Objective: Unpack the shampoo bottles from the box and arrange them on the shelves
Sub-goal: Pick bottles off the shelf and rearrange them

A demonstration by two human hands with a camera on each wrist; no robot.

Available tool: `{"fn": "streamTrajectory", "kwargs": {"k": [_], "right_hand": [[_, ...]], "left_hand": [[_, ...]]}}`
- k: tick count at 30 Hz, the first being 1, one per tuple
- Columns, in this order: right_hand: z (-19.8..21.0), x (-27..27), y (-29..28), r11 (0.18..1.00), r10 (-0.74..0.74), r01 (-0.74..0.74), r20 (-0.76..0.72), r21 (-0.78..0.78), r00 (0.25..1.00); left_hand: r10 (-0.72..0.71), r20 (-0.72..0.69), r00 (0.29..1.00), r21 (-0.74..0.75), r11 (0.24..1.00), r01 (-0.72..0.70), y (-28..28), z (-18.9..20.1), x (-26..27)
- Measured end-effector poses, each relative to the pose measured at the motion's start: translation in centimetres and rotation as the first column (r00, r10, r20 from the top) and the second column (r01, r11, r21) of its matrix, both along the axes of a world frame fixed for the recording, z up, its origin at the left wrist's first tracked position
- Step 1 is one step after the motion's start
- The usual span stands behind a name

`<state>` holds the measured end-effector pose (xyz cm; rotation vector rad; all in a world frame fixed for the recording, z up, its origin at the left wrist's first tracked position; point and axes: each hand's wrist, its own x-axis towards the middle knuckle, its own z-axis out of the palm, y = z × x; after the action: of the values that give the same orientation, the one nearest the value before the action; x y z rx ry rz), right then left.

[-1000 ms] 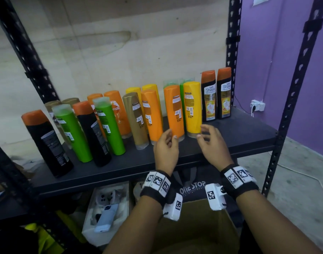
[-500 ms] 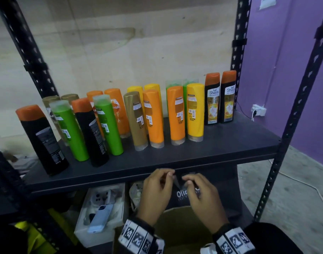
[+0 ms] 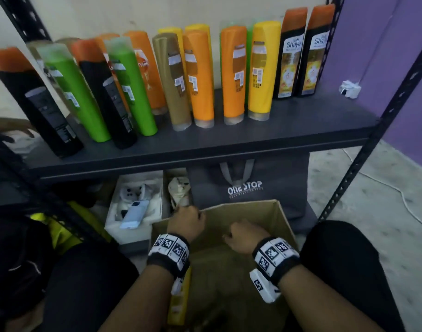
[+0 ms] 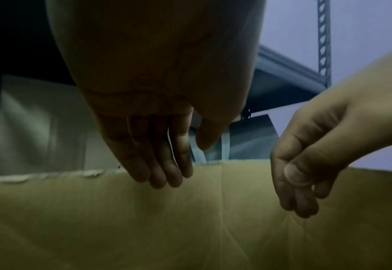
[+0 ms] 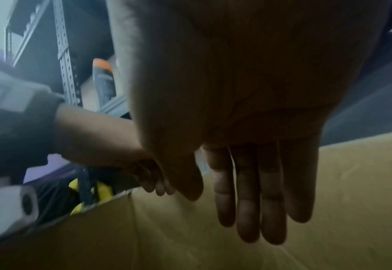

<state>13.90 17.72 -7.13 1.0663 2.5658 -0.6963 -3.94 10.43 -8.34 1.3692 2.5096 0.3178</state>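
Note:
An open cardboard box (image 3: 253, 212) sits on the floor between my knees, below the dark shelf (image 3: 289, 130). Several shampoo bottles (image 3: 230, 73) stand upright in rows on that shelf: orange, yellow, green, gold and black ones. A yellow bottle (image 3: 178, 300) lies inside the box under my left wrist. My left hand (image 3: 186, 221) hangs over the box's far left rim, fingers (image 4: 162, 164) pointing down and holding nothing. My right hand (image 3: 243, 236) hovers inside the box mouth, its fingers (image 5: 248, 191) straight and empty. The box floor is dark.
A grey "ONE STOP" bag (image 3: 250, 188) stands behind the box under the shelf. A white box with a phone (image 3: 138, 207) sits to the left. A black perforated upright (image 3: 373, 130) rises at the right; a wall socket (image 3: 349, 88) and cable lie beyond.
Both hands dropped from the shelf's front edge, past it, down to the box mouth. The head view tilted down and closer.

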Motion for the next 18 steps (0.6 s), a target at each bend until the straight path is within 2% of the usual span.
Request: {"fn": "streamTrajectory", "kwargs": {"k": [4, 7, 12, 18], "right_hand": [[-3.3, -1.4, -1.2, 0.997, 0.07, -0.066, 0.094, -0.048, 0.993], [-6.1, -1.9, -2.4, 0.991, 0.116, -0.104, 0.158, -0.082, 0.981], [-10.9, -1.6, -4.2, 0.978, 0.197, -0.174, 0.242, -0.113, 0.95], [-13.2, -2.2, -3.8, 0.953, 0.293, -0.264, 0.243, -0.145, 0.925]], "left_hand": [[-0.028, -0.026, 0.999, -0.22, 0.975, 0.021, -1.2, -3.2, 0.0], [-0.025, -0.014, 1.0, -0.326, 0.945, 0.019, -2.1, -5.0, -0.1], [-0.003, 0.043, 0.999, -0.426, 0.905, 0.021, -3.2, -7.8, -1.0], [0.112, 0.159, 0.981, -0.471, 0.882, -0.024, -4.1, -11.4, -1.2]]}}
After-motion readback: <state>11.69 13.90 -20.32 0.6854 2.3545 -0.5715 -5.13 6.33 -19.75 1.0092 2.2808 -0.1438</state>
